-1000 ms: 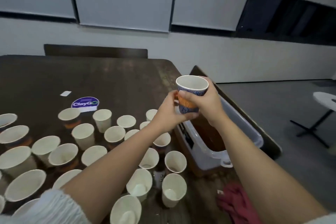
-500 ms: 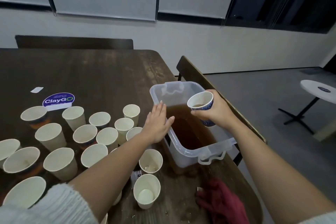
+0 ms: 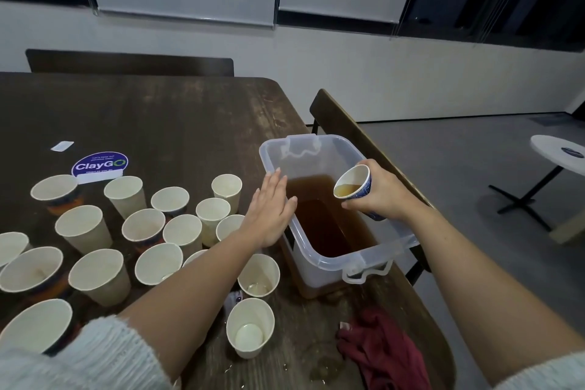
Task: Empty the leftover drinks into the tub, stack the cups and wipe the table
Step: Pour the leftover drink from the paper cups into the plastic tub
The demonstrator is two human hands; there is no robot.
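Head camera view: the right hand (image 3: 384,196) grips a blue patterned paper cup (image 3: 354,188), tilted over a clear plastic tub (image 3: 326,258) of brown liquid at the table's (image 3: 164,123) right edge. The left hand (image 3: 269,215), fingers straight, rests flat against the tub's left rim. White paper cups (image 3: 145,225) stand left; a red cloth (image 3: 384,351) lies nearby.

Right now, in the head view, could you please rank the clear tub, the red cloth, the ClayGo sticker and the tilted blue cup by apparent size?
1. Clear tub
2. Red cloth
3. ClayGo sticker and blue cup: they look alike, and the right hand hides part of the cup, so I won't rank them.
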